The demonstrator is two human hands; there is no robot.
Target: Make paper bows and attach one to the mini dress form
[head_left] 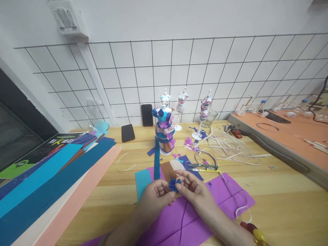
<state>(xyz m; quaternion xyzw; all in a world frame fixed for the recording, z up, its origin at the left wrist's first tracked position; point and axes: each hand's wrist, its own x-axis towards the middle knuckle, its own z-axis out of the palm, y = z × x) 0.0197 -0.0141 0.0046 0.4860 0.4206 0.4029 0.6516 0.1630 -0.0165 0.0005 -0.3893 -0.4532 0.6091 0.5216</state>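
Blue pleated paper, fanned into a small rosette (174, 185), sits between the two hands, just above the near middle of the wooden surface (102, 205). We note both forearms reaching in from the near edge and converging. The left hand (159, 196) has its fingers curled inward, thumb toward the rosette; its grip pinches the left side. The right hand (191, 187) comes from the other side, index finger arched above the rosette and thumb laid against it; its grip pinches the right side.

We record the rosette as round, with folds radiating from its centre. Beneath the hands lies a purple sheet (184, 218) with crease lines. Beyond them, we see short paper pieces in light blue (143, 181) and brown (167, 171), and yellow-and-dark scissors (205, 168) to the right. A dressed mannequin (164, 131) stands upright farther back, a blue bow (157, 113) at its upper left. We observe long coloured strips (51, 184) stacked at the left, and a tangle of pale cord (230, 147) at the right, beyond the scissors.
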